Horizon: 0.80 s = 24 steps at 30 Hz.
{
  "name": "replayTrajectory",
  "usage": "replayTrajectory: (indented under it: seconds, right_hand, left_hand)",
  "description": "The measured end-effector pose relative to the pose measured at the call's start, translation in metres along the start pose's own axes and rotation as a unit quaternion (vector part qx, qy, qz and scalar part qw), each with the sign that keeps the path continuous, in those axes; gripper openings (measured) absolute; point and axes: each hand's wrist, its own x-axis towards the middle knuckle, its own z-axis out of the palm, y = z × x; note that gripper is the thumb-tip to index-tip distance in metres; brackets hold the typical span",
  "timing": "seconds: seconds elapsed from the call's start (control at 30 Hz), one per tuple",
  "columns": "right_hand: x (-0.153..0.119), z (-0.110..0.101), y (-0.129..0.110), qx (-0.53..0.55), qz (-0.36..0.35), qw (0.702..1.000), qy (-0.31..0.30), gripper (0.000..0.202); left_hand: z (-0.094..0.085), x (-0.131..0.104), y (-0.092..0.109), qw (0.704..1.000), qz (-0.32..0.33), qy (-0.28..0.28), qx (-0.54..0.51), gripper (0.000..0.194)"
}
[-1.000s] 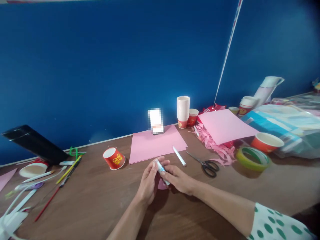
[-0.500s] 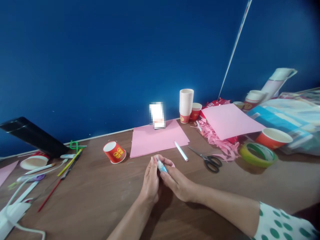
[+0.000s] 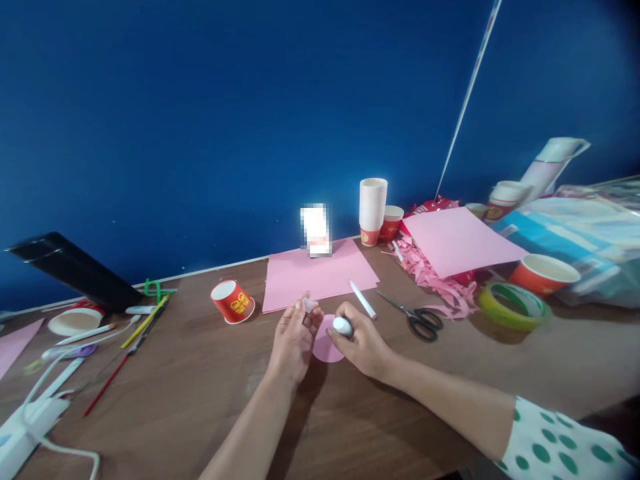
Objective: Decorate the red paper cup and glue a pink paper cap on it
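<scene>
My right hand [image 3: 363,341] is closed around a glue stick [image 3: 343,326], whose white round end points toward me. A small translucent cap [image 3: 309,305] is pinched between the thumb and fingers of my left hand [image 3: 295,337]. Between and below the two hands a round piece of pink paper [image 3: 327,348] shows, partly covered by my right fingers. Just beyond the hands, a white pen [image 3: 363,299] lies at the edge of a pink sheet [image 3: 320,279]. Black-handled scissors [image 3: 424,323] rest to the right of my right hand.
On the left are a red paper cup [image 3: 233,302], a black bottle [image 3: 75,270], brushes and a white cable. Stacked cups [image 3: 373,207] stand by the blue wall. Shredded pink paper [image 3: 440,273], green tape [image 3: 513,308] and plastic bags [image 3: 595,247] crowd the right.
My hands have moved apart, and the cap is now separate from the glue stick, held in my left hand. The round pink paper has come into view between them.
</scene>
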Motion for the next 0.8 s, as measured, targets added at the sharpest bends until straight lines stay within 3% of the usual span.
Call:
replayTrajectory:
  seconds: [0.17,0.4,0.67,0.8]
  right_hand:
    - [0.004,-0.005,-0.004,0.039,-0.003,0.998,0.045,0.017]
    - [0.005,-0.005,0.001,0.062,-0.001,0.996,0.059,0.019]
    - [0.005,-0.006,0.006,0.030,-0.033,0.998,0.050,0.012]
    - [0.005,-0.006,0.006,0.014,-0.034,0.997,0.061,0.016]
  left_hand:
    - [0.001,-0.007,-0.014,0.994,-0.037,-0.070,0.075,0.028]
    - [0.001,-0.008,-0.017,0.990,-0.046,-0.104,0.081,0.025]
    - [-0.001,-0.007,-0.016,0.993,-0.033,-0.062,0.096,0.026]
    - [0.001,-0.007,-0.014,0.994,-0.033,-0.066,0.076,0.025]
